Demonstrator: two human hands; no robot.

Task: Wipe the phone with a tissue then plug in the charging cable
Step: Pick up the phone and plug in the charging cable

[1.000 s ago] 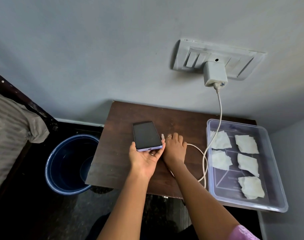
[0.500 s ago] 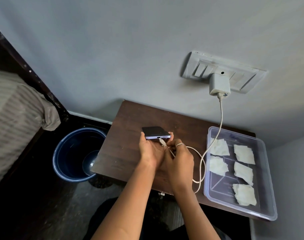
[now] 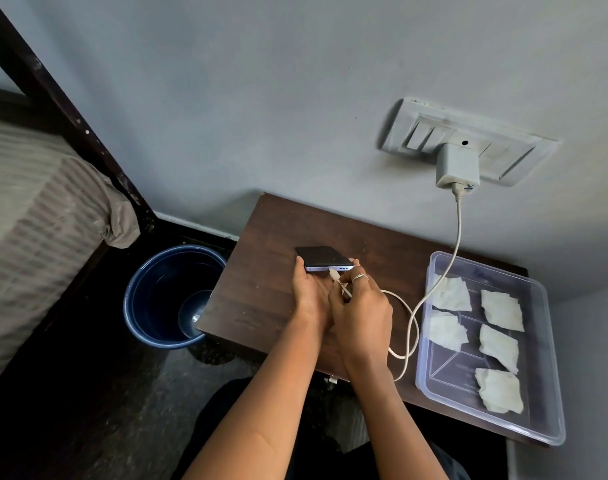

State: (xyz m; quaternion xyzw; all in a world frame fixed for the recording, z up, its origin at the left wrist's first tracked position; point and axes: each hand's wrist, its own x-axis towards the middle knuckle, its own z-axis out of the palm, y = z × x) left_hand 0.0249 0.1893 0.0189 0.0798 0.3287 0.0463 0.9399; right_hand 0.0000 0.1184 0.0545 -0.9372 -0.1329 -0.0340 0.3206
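Note:
A dark phone [image 3: 321,257] with a lilac edge is held above the brown table [image 3: 261,289], its port end facing me. My left hand [image 3: 309,292] grips it from below, fingers round both sides. My right hand [image 3: 361,306] pinches the white charging cable [image 3: 413,310] just behind its plug [image 3: 333,273]. The plug tip touches the phone's bottom edge at the port. The cable loops over the table and rises to a white charger [image 3: 456,166] in the wall socket.
A clear plastic tray [image 3: 544,420] holding several white tissues [image 3: 501,310] sits on the table's right side. A dark blue bin [image 3: 172,292] stands on the floor left of the table. A bed with a striped cover [image 3: 36,220] fills the far left.
The phone has gone from lying flat in my left hand to being raised with its port end toward me. My right hand has picked up the cable plug and brought it to the port.

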